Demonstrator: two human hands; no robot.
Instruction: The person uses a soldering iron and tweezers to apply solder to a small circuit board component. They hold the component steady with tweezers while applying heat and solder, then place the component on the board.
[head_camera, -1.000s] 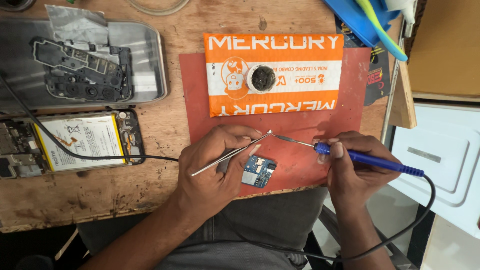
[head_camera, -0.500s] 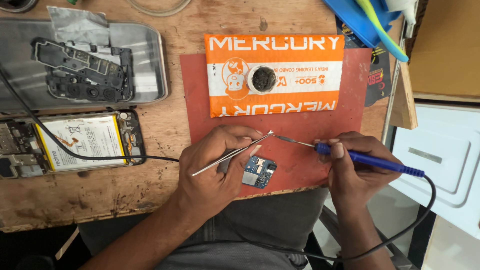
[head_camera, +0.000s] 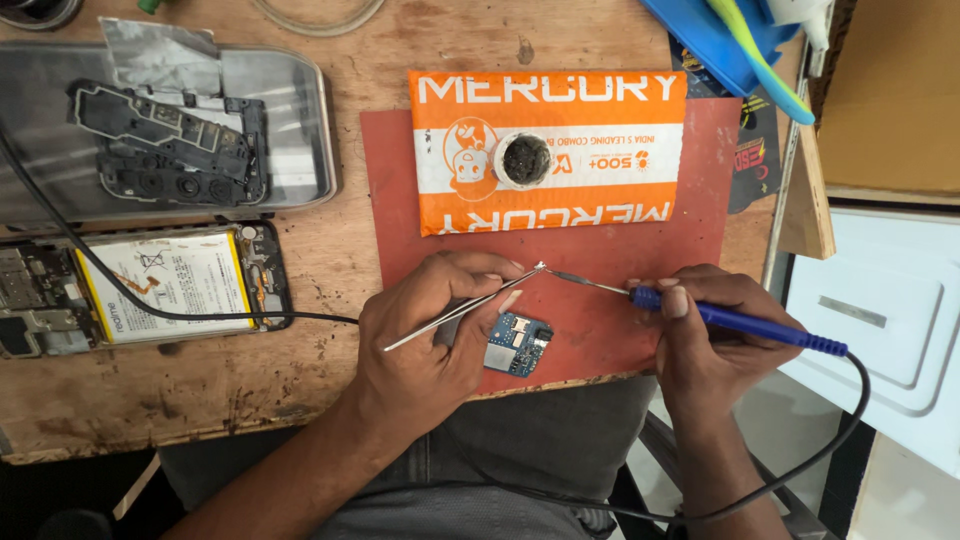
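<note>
Blue-handled soldering iron (head_camera: 735, 320), gripped in right hand (head_camera: 705, 340), points left toward left hand's (head_camera: 425, 330) pinched tweezers (head_camera: 465, 308).

A blue-handled soldering iron (head_camera: 735, 322), a blue circuit board (head_camera: 518, 343) on a red mat (head_camera: 640, 250) (orange-and-white packet (head_camera: 600, 150) above).

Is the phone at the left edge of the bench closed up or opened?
Opened: the phone lies with its back cover off, its battery and circuit board exposed. Black frame parts sit apart in the metal tray.
</note>
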